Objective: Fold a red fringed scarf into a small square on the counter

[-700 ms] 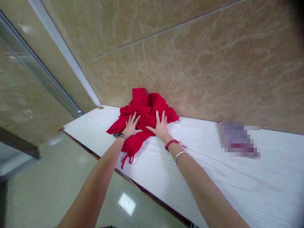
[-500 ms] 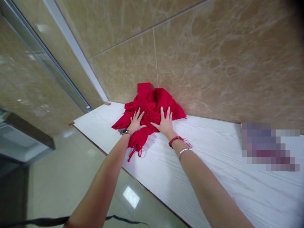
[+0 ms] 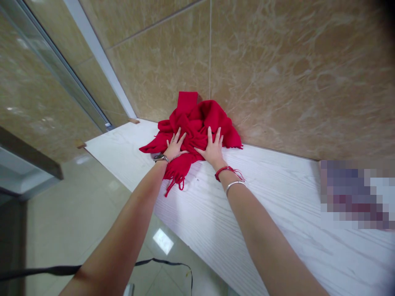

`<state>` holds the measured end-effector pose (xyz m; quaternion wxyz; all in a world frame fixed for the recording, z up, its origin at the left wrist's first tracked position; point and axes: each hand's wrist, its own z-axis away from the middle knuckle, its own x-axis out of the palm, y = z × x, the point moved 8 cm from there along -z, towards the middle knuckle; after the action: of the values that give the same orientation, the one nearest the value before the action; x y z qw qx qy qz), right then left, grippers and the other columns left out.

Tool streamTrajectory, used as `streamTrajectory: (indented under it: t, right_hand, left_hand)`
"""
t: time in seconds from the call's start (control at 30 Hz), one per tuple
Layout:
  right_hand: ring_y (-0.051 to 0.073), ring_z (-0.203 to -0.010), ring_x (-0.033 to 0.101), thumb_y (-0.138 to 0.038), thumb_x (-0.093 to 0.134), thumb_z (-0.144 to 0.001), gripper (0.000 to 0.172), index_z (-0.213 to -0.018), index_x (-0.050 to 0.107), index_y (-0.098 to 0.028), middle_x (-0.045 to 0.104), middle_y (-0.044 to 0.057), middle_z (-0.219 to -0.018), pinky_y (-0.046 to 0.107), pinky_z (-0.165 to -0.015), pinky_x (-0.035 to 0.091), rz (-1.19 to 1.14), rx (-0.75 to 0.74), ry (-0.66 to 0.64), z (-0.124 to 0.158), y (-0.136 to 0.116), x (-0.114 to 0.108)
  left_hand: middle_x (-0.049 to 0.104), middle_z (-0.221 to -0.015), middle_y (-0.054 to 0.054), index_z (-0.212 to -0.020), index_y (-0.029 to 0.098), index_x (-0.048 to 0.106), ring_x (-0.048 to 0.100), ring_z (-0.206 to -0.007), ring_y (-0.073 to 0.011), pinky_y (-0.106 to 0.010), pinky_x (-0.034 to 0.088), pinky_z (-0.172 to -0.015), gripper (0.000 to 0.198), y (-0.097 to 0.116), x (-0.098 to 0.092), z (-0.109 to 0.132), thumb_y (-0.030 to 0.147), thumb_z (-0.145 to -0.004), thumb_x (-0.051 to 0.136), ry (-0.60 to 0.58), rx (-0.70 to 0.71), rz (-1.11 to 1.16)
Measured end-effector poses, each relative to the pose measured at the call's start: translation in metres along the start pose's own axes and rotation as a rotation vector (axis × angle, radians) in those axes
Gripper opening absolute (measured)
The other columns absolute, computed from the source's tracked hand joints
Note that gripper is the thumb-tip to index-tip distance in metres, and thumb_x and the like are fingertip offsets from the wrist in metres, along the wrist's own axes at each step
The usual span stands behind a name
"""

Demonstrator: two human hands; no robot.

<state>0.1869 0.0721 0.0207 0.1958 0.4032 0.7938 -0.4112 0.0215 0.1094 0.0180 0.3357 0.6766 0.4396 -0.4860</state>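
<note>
A crumpled red scarf with fringe lies bunched on a white wood-grain tabletop, pushed against the tan marble wall. Both my hands rest flat on top of it. My left hand, a watch on its wrist, lies on the scarf's left part with fingers spread. My right hand, with a red string and a silver bangle on the wrist, presses the scarf's middle, fingers stretched out. A fringed end hangs toward the table's front edge below my left wrist.
A blurred-out patch lies on the table at the right, near the wall. The table's front edge runs diagonally over a glossy tiled floor. A black strap hangs at the bottom left. A glass door frame stands left.
The view has shifted, so the scarf and hands sit a little higher in the picture. Both hands stay flat on the scarf, pushed slightly farther onto it toward the wall.
</note>
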Motion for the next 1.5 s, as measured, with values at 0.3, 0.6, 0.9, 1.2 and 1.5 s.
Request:
streamTrajectory:
  t: [0.3, 0.6, 0.9, 1.2, 1.5]
  right_hand:
    - [0.038, -0.130, -0.005, -0.057, 0.053, -0.070, 0.094, -0.140, 0.007, -0.015, -0.010, 0.020, -0.143, 0.059, -0.098, 0.015, -0.093, 0.018, 0.053, 0.023, 0.000, -0.014]
    - [0.032, -0.132, 0.000, -0.053, 0.051, -0.073, 0.093, -0.139, 0.001, -0.011, -0.003, 0.024, -0.143, 0.052, -0.100, 0.019, -0.233, 0.142, 0.190, 0.067, 0.017, -0.053]
    - [0.038, -0.130, -0.001, -0.048, 0.046, -0.078, 0.077, -0.139, 0.011, -0.017, 0.002, 0.019, -0.145, 0.064, -0.092, 0.022, 0.028, 0.013, 0.175, 0.073, -0.012, -0.079]
    - [0.042, -0.129, -0.001, -0.048, 0.047, -0.079, 0.068, -0.138, 0.020, -0.027, 0.003, 0.011, -0.147, 0.068, -0.090, 0.018, 0.351, -0.008, 0.044, 0.034, 0.005, -0.044]
    - [0.041, -0.129, 0.001, -0.046, 0.053, -0.076, 0.076, -0.139, 0.017, -0.024, 0.001, 0.013, -0.147, 0.060, -0.098, 0.017, 0.366, -0.076, -0.003, 0.001, 0.035, -0.020]
  left_hand:
    - [0.001, -0.147, -0.009, -0.139, 0.027, 0.015, 0.020, -0.128, -0.0361, -0.058, 0.023, -0.097, 0.073, 0.015, -0.012, 0.016, 0.039, -0.079, 0.055, -0.189, -0.054, -0.096]
    - [0.008, -0.147, -0.006, -0.140, 0.030, 0.010, 0.014, -0.127, -0.0430, -0.060, 0.027, -0.094, 0.073, 0.048, -0.051, 0.068, 0.040, -0.079, 0.050, -0.093, -0.294, -0.024]
    - [0.008, -0.146, -0.011, -0.140, 0.021, 0.013, 0.005, -0.132, -0.0343, -0.058, 0.018, -0.099, 0.069, 0.069, -0.061, 0.096, 0.048, -0.083, 0.042, 0.401, -0.345, 0.069]
    - [0.001, -0.147, -0.012, -0.140, 0.020, 0.015, -0.003, -0.132, -0.0335, -0.060, 0.013, -0.099, 0.087, 0.060, -0.050, 0.049, 0.040, -0.070, 0.063, 0.456, -0.192, 0.075]
    - [0.002, -0.146, -0.014, -0.139, 0.017, 0.016, -0.006, -0.132, -0.0328, -0.058, 0.006, -0.102, 0.092, 0.052, -0.032, 0.003, 0.039, -0.066, 0.067, 0.465, -0.107, 0.027]
